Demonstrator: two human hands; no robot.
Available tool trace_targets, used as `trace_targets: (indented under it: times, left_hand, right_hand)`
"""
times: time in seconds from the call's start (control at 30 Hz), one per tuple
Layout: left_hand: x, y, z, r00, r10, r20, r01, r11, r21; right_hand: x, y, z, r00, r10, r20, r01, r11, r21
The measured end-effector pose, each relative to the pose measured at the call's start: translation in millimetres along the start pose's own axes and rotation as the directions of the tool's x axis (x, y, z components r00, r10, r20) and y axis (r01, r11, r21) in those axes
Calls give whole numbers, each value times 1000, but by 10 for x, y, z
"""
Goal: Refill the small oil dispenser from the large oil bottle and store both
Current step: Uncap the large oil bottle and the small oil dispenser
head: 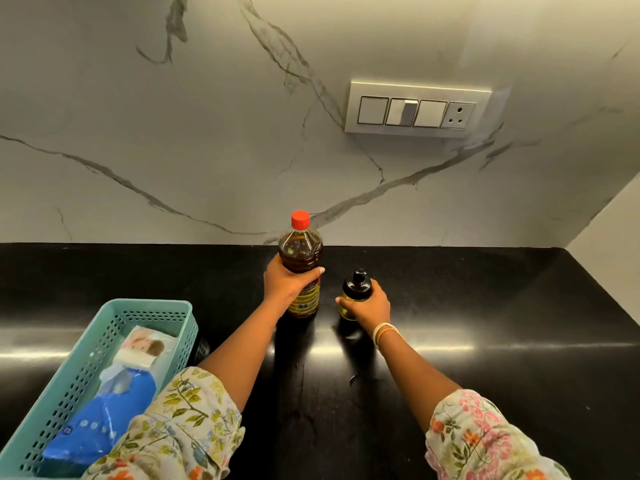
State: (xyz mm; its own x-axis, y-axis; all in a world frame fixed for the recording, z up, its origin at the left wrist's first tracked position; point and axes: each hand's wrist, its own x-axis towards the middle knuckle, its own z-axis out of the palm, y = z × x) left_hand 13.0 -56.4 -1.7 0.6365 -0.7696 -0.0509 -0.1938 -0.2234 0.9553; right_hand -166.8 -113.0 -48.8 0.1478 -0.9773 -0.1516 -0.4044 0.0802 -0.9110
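Floral sleeves (pixel 180 431) sat closest to the lens, your two forearms reaching out from them toward 12 o'clock. Your left hand (pixel 289 284) was wrapped round the middle of the large oil bottle (pixel 300 268), thumb across its front, fingers curled behind. That bottle stood upright on the black countertop (pixel 485 306), long axis vertical, its red cap (pixel 300 219) on. Your right hand (pixel 367 308) gripped the small oil dispenser (pixel 353 296) from its 3 o'clock side, fingers curled round the body below the black pump top (pixel 357 277), which was also in place.

What mattered for the coming move: the dispenser stood just beside the bottle, at its 3 o'clock and a little nearer you, the two apart, not touching. Each vessel already had its own hand, so neither needed to cross over. Both closures looked shut, so by my reading pouring could not start until both were opened.

At your 8 o'clock lay a teal perforated basket (pixel 166 317) holding a blue packet (pixel 100 420). Behind the glossy counter rose a veined marble backsplash (pixel 173 133) with a switch panel (pixel 419 109) at 1 o'clock.
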Motion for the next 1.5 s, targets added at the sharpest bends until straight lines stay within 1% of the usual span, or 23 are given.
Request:
trace_targets:
  times: [0.13, 0.27, 0.37, 0.57, 0.7, 0.83, 1.0, 1.13, 1.33, 1.5]
  left_hand:
    - [-40, 1, -19, 997, 43, -71, -42, 999, 16]
    - [-185, -36, -99, 993, 76, -87, -77, 997, -2]
    - [-335, -70, -166, 993, 92, -75, -93, 996, -1]
    - [-950, -65, -420, 990, 144, 9, -144, 989, -21]
    - [-1326, -88, -548, 984, 170, 57, -168, 985, -31]
    - [-1681, -168, -653, 988, 138, 66, -137, 990, -16]
    - [-1958, -264, -732, 994, 94, 63, -93, 996, -8]
    - [-2051, -285, -742, 994, 91, 68, -91, 996, -7]
    - [-2076, -320, -720, 993, 97, 63, -97, 995, 1]
    - [-2066, -318, -725, 992, 98, 79, -100, 995, 17]
  right_hand:
    - [-37, 4, -18, 999, -43, -33, 43, 999, 6]
    - [-155, -24, -110, 997, -77, -32, 78, 995, 58]
    - [-273, -26, -176, 995, -86, -57, 91, 992, 87]
    - [-893, 107, -287, 992, -57, -111, 68, 993, 98]
    - [-1342, 231, -344, 992, -40, -121, 56, 989, 134]
    - [-1777, 316, -369, 991, -13, -133, 29, 992, 126]
    - [-2110, 402, -362, 994, 7, -105, 5, 994, 106]
    - [-2210, 406, -368, 992, 13, -125, 1, 994, 107]
    - [-2255, 460, -398, 994, 7, -111, 6, 993, 118]
    - [-2273, 488, -397, 996, 7, -88, 1, 996, 92]
